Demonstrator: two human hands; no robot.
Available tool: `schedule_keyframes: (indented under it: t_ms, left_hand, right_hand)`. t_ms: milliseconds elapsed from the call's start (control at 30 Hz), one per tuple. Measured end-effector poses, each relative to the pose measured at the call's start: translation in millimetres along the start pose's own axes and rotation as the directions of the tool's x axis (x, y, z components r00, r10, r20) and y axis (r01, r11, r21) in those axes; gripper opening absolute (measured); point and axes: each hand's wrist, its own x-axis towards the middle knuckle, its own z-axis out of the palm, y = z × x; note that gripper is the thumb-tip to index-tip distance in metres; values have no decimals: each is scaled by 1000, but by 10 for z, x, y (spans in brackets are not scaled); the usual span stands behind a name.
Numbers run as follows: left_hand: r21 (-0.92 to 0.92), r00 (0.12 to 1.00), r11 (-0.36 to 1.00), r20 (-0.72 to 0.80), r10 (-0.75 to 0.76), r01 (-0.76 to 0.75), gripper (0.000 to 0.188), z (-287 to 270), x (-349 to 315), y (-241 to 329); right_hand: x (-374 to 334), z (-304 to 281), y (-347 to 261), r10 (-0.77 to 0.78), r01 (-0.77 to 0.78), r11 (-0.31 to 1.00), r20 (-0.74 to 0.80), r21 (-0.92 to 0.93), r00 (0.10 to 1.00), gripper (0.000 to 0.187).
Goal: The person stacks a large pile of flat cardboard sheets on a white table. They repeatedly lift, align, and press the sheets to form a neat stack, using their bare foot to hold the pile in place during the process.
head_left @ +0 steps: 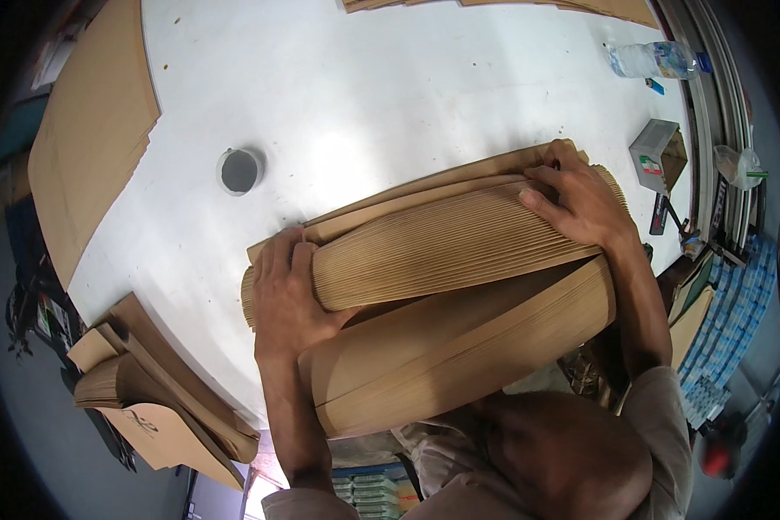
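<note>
Hands [288, 290] gripping cardboard stack [442, 251], white table [364, 95]

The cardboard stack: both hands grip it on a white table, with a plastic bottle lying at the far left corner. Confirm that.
Wrong on one point: the head view shows the plastic bottle at the far right corner. Both the left hand and right hand do grip the cardboard stack on the white table.

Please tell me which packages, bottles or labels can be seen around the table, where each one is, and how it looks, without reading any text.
Plastic bottle: lying at the table's far right; clear, with a blue-and-white label.
Small carton box: right edge of the table; open, grey with a red-and-green patch.
Clear plastic bag: beyond the right edge; crumpled.
Stacked packs: lower right, off the table; blue and white.
</note>
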Motion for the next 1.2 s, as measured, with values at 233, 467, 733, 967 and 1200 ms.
schedule_keyframes:
  t_ms: [233,467,733,967,1200]
  left_hand:
    - [-36,994,994,52,-101,103,93,-6,-33,52]
    - [7,1000,1000,-12,14,-14,95,-18,30,20]
    - [-85,996,992,-5,-94,94,96,-4,-28,81]
    - [50,998,998,-56,34,-31,86,15,14,-17]
    - [65,999,997,-41,33,-30,86,65,42,-22]
  right_hand:
    - [155,13,2,34,-37,998,63,55,997,80]
    - [80,78,14,36,-36,999,-26,10,999,83]
    - [135,42,39,-5,4,999,20,54,1000,80]
    - [99,-16,-24,47,-48,999,77,8,996,83]
    - [183,51,-2,32,-32,999,8,41,999,83]
